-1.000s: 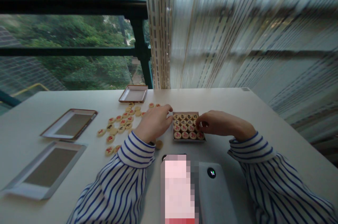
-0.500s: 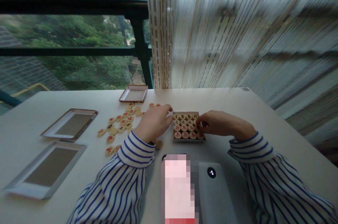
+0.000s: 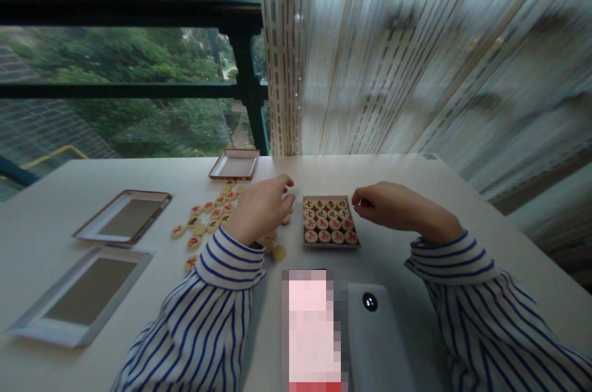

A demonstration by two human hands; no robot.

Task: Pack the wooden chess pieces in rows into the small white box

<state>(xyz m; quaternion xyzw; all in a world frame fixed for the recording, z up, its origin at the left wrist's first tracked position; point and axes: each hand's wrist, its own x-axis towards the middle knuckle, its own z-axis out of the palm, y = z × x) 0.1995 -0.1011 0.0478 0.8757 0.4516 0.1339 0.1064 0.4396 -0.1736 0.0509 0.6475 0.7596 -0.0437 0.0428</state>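
A small open box (image 3: 332, 248) holds rows of round wooden Chinese chess pieces, black characters in its far rows and red ones (image 3: 324, 236) in its near rows. To its left, my left hand (image 3: 259, 208) hovers over loose pieces, thumb and forefinger apart, with nothing visible between them. My right hand (image 3: 388, 206) is just off the box's right edge, fingers loosely curled; no piece shows in it. Loose Chinese chess pieces (image 3: 216, 214) lie scattered left of my left hand, some hidden beneath it. One blank-faced piece (image 3: 279, 252) rests near my left wrist.
A shallow box part (image 3: 211, 177) stands at the table's far edge. Two larger open trays, one brown-rimmed (image 3: 139, 233) and one white (image 3: 83, 338), lie on the left. A pale device (image 3: 382, 343) and a blurred-out pink item (image 3: 311, 330) are near me. Beyond hangs a string curtain (image 3: 361, 71).
My right hand has drawn away from the box to the right, uncovering the pieces in its right column. My left hand has shifted slightly left, away from the box.
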